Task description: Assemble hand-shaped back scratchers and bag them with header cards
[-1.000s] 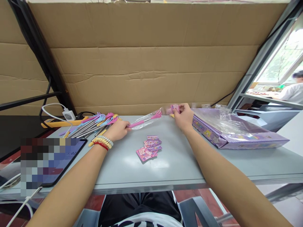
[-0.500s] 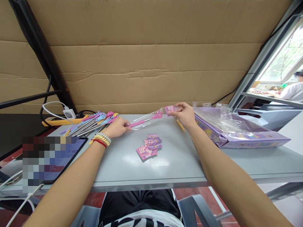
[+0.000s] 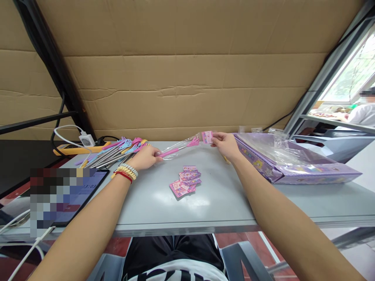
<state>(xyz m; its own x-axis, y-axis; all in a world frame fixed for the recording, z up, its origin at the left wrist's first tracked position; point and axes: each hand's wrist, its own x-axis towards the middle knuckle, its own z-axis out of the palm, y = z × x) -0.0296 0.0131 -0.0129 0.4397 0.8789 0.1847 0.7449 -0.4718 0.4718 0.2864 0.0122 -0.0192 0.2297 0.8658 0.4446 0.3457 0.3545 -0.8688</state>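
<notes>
A clear plastic bag point(image 3: 178, 147) stretches between my hands above the table. Inside it lies a pink stick with a thin metal shaft and a splayed pink end, like a back scratcher point(image 3: 170, 153). My left hand point(image 3: 146, 157) is closed on the bag at the handle end. With thumb and fingers, my right hand point(image 3: 226, 146) pinches a small pink printed card point(image 3: 207, 137) at the bag's other end; whether it grips the film too, I cannot tell. Several similar pink cards point(image 3: 184, 183) lie loosely overlapped on the table below the bag.
Left of my left hand lies a pile of metal-shafted sticks point(image 3: 109, 156) with coloured ends. A phone point(image 3: 84, 195) and white charger point(image 3: 86, 139) are at left. A purple box point(image 3: 316, 173) with clear bags on it stands at right. Cardboard point(image 3: 190, 70) walls the back.
My right hand has shifted slightly left and down along with the card, and more of the card shows beyond the fingertips. My left hand stays nearly in place.
</notes>
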